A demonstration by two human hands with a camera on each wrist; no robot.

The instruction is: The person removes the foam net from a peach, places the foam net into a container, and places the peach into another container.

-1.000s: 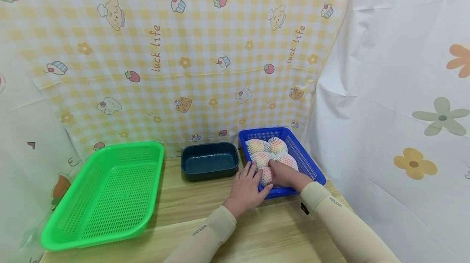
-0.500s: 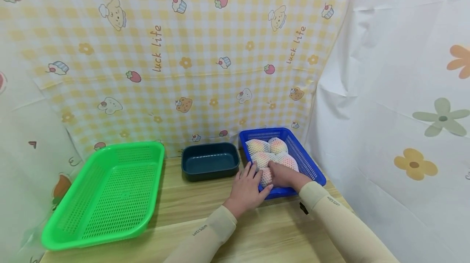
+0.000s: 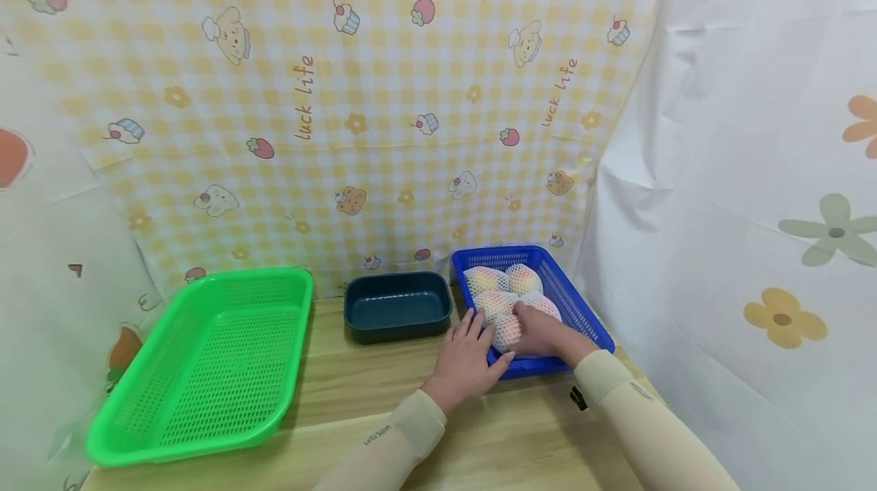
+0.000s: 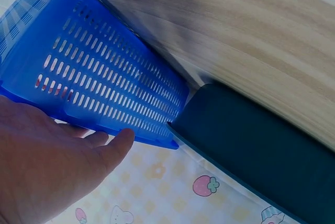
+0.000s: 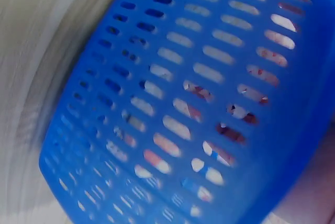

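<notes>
In the head view a blue slotted basket (image 3: 594,329) at the right holds several round red-and-yellow fruits (image 3: 524,278), each in a white foam net. My right hand (image 3: 543,331) reaches over the front of the basket, with fingers curled around the front net-wrapped fruit (image 3: 506,334); its fingertips are partly hidden. My left hand (image 3: 463,360) rests at the basket's front left corner with fingers extended along the rim. In the left wrist view that hand (image 4: 57,156) lies beside the basket wall (image 4: 99,72). Mostly the slotted wall (image 5: 178,98) fills the right wrist view.
A dark teal rectangular container (image 3: 397,308) stands just left of the blue basket. Farther left lies a large green slotted basket (image 3: 233,369) with a bare bottom. A small black object (image 3: 578,398) lies on the wooden table (image 3: 507,445). Printed cloths hang behind and at both sides.
The head view has shifted slightly. My right hand has moved a little to the right, and more of the front fruit shows. My left hand stays at the basket corner.
</notes>
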